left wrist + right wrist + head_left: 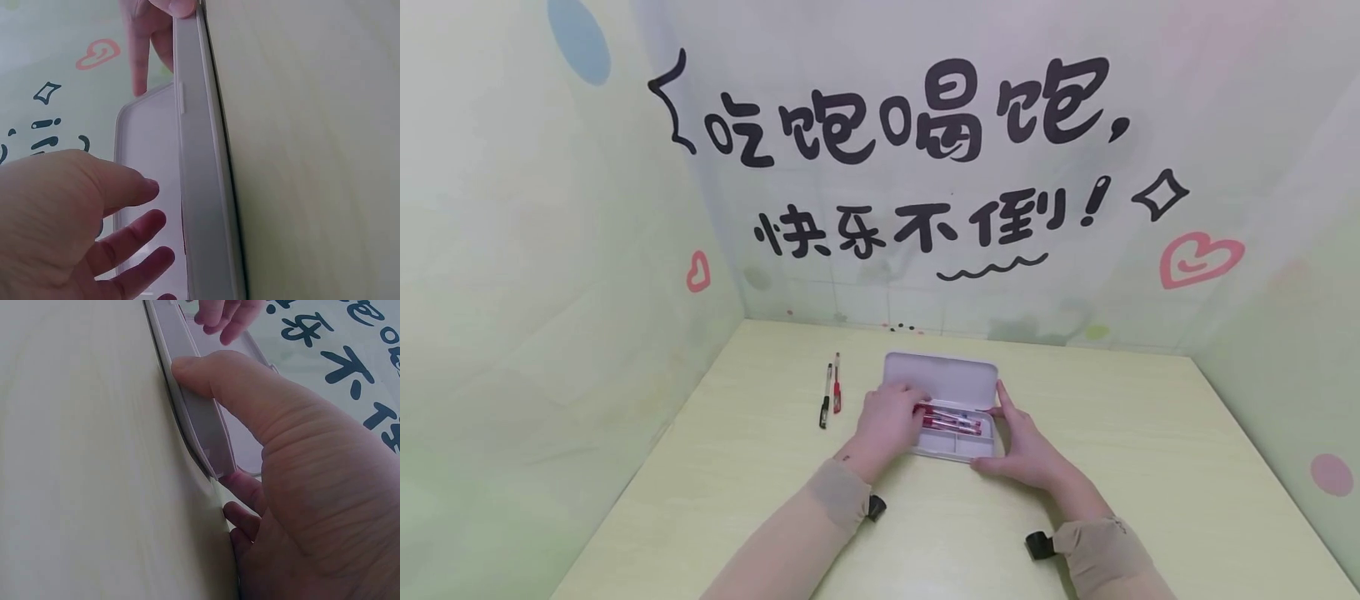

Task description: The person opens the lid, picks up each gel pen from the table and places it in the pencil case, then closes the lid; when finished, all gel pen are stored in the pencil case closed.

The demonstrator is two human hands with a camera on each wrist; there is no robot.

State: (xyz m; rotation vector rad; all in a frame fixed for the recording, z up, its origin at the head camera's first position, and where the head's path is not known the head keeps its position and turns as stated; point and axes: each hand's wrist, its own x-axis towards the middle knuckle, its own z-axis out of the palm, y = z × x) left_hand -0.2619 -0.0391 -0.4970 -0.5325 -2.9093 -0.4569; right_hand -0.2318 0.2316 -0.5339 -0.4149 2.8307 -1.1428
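An open pencil case (942,457), pale lilac-white, lies on the table with its lid (943,379) tipped back. Inside, several red-and-clear pens (953,420) lie in the long rear compartment; two smaller front compartments show. My left hand (891,421) hovers over the case's left end, hiding that part. In the left wrist view its thumb and fingers (147,275) are apart, with nothing between them. My right hand (1026,450) grips the case's right end. Its thumb (206,372) presses the front wall while other fingers reach round behind.
Left of the case, a black pen (826,400) and a red pen (837,387) lie side by side on the pale wooden table (760,500). Printed fabric walls (850,308) enclose the table at the back and sides. Each wrist carries a small black camera (1040,546).
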